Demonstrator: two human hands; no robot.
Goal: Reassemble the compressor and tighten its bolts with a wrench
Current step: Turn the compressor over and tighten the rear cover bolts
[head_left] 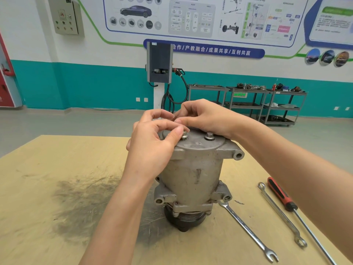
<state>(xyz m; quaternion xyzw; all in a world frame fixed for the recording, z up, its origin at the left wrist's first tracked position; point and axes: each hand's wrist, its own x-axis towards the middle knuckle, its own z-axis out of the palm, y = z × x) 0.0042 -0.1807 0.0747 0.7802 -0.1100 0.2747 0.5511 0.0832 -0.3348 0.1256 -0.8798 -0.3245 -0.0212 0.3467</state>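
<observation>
A grey metal compressor [193,175] stands upright on the wooden table, its black pulley end down. Two bolts stick up from its top cover: one [184,135] near the left side, one [209,136] to the right. My left hand [154,144] curls over the cover's left edge, thumb and fingers pinching the left bolt. My right hand [204,117] hovers over the cover's far side, its fingertips pinched together beside the left hand; whatever they hold is hidden. A combination wrench [248,232] lies on the table to the compressor's right.
A second, ring-ended wrench [280,213] and a red-and-black screwdriver [282,197] lie further right on the table [57,169]. A dark grease smear marks the table's left side. Beyond the table stand a charging post and metal shelf carts by the wall.
</observation>
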